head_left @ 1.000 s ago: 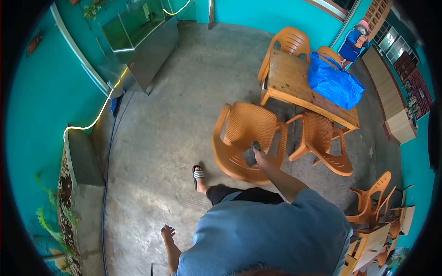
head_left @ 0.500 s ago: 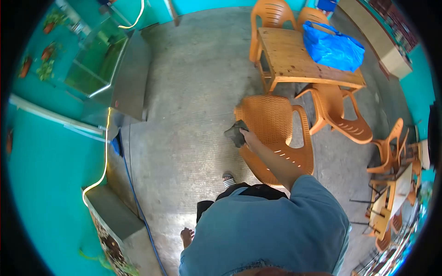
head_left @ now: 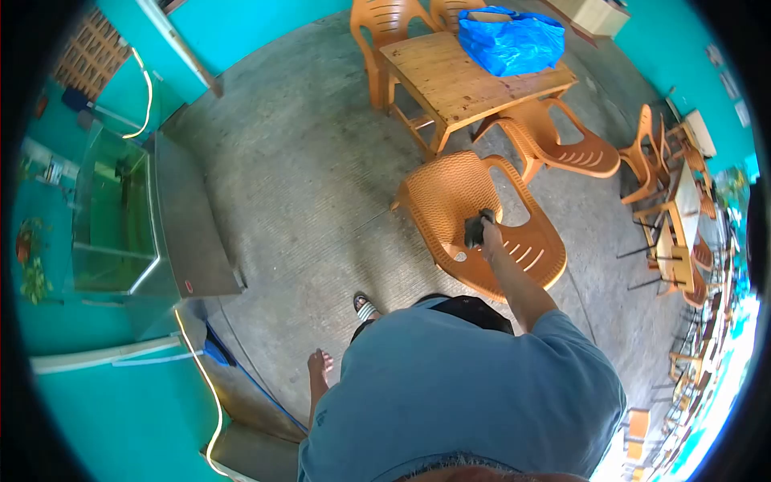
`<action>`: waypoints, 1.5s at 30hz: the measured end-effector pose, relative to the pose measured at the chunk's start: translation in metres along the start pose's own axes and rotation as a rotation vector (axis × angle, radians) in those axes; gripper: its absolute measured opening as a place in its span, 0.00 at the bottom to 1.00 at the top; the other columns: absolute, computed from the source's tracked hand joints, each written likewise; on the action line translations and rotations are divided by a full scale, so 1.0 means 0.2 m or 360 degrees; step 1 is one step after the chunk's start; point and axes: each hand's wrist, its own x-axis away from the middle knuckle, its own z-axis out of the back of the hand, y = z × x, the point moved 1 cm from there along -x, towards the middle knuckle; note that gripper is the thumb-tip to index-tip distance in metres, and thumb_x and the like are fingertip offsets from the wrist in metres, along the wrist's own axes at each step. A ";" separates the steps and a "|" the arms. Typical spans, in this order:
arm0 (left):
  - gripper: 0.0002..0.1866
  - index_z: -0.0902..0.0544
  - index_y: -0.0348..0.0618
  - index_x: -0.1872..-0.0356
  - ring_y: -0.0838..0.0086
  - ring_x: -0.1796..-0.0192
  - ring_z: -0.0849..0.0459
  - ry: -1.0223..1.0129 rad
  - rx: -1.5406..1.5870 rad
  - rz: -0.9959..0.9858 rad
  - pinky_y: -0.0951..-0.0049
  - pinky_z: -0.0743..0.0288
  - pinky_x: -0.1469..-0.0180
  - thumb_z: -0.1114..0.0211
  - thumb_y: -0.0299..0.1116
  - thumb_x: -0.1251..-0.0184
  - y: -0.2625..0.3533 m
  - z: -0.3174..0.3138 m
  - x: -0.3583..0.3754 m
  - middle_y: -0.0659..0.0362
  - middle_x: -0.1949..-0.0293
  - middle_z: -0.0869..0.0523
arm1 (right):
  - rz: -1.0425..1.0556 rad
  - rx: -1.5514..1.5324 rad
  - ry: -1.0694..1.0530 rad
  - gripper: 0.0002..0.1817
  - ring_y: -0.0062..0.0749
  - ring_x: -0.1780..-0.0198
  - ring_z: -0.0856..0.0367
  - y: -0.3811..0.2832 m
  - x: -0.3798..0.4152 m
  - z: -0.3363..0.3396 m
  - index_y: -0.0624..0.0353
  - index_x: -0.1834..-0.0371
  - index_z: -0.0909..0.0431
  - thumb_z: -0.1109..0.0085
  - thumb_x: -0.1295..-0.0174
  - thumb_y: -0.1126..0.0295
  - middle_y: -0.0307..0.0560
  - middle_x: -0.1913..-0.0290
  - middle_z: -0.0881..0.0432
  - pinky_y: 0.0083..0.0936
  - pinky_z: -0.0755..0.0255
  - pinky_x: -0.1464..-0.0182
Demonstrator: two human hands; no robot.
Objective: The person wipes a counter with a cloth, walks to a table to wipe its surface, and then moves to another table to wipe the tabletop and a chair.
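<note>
My right hand (head_left: 491, 236) is shut on a dark grey cloth (head_left: 474, 231) and presses it onto the seat of an orange plastic armchair (head_left: 450, 197) just in front of me. My arm reaches out from a blue sleeve. My left hand (head_left: 318, 365) hangs at my side above the concrete floor, fingers apart, holding nothing. One sandalled foot (head_left: 365, 307) shows near the chair.
Behind the armchair stands a wooden table (head_left: 450, 80) with a blue plastic bag (head_left: 510, 40) on it and more orange chairs (head_left: 562, 145) around it. A glass tank on a metal stand (head_left: 120, 217) is at the left. Further tables and chairs (head_left: 671, 201) crowd the right.
My right hand with the cloth has moved from the chair's left armrest to the seat. The view has swung, and the tank now lies further left.
</note>
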 end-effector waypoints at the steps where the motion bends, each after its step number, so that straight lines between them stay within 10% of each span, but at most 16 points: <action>1: 0.22 0.21 0.39 0.50 0.63 0.63 0.11 -0.0052 0.0003 -0.0063 0.60 0.15 0.63 0.48 0.50 0.20 0.23 0.05 -0.02 0.53 0.60 0.13 | 0.0007 -0.0030 0.0043 0.21 0.33 0.51 0.15 -0.01 0.02 -0.04 0.56 0.36 0.24 0.44 0.26 0.56 0.46 0.50 0.15 0.35 0.21 0.49; 19: 0.20 0.21 0.39 0.55 0.66 0.64 0.11 -0.0563 -0.1133 -0.0251 0.66 0.18 0.70 0.47 0.49 0.20 1.90 0.14 -1.20 0.54 0.61 0.13 | -0.0113 -0.0395 0.0458 0.17 0.39 0.56 0.13 -0.10 -0.59 -1.03 0.61 0.43 0.24 0.48 0.24 0.60 0.52 0.52 0.16 0.38 0.18 0.62; 21: 0.20 0.21 0.39 0.55 0.66 0.63 0.11 -0.0584 -0.1328 -0.0313 0.66 0.18 0.69 0.46 0.49 0.20 2.11 0.13 -1.25 0.53 0.60 0.13 | -0.0315 -0.0519 0.0584 0.21 0.42 0.45 0.16 -0.22 -0.80 -1.15 0.61 0.35 0.27 0.44 0.25 0.61 0.50 0.45 0.17 0.41 0.20 0.42; 24: 0.20 0.21 0.38 0.54 0.65 0.62 0.11 -0.0542 -0.1330 -0.0298 0.66 0.18 0.68 0.46 0.48 0.21 2.55 0.05 -1.31 0.53 0.59 0.13 | -0.0254 -0.0618 0.0538 0.23 0.43 0.43 0.17 -0.24 -1.15 -1.22 0.66 0.35 0.28 0.45 0.24 0.60 0.52 0.44 0.18 0.41 0.21 0.41; 33: 0.24 0.21 0.32 0.49 0.62 0.57 0.10 -0.0499 -0.0995 -0.0360 0.64 0.17 0.59 0.45 0.48 0.23 3.76 -0.66 -1.53 0.49 0.53 0.12 | 0.0001 -0.0556 0.0818 0.24 0.37 0.43 0.18 -0.67 -1.39 -1.20 0.67 0.36 0.25 0.45 0.25 0.58 0.50 0.43 0.17 0.34 0.25 0.38; 45: 0.23 0.20 0.32 0.45 0.61 0.56 0.09 -0.0912 -0.1389 -0.0385 0.62 0.17 0.58 0.45 0.46 0.23 4.60 -1.52 -2.20 0.48 0.53 0.11 | 0.0018 -0.0382 0.1443 0.07 0.37 0.72 0.16 -1.09 -1.59 -1.23 0.53 0.54 0.23 0.50 0.27 0.66 0.49 0.70 0.16 0.33 0.20 0.68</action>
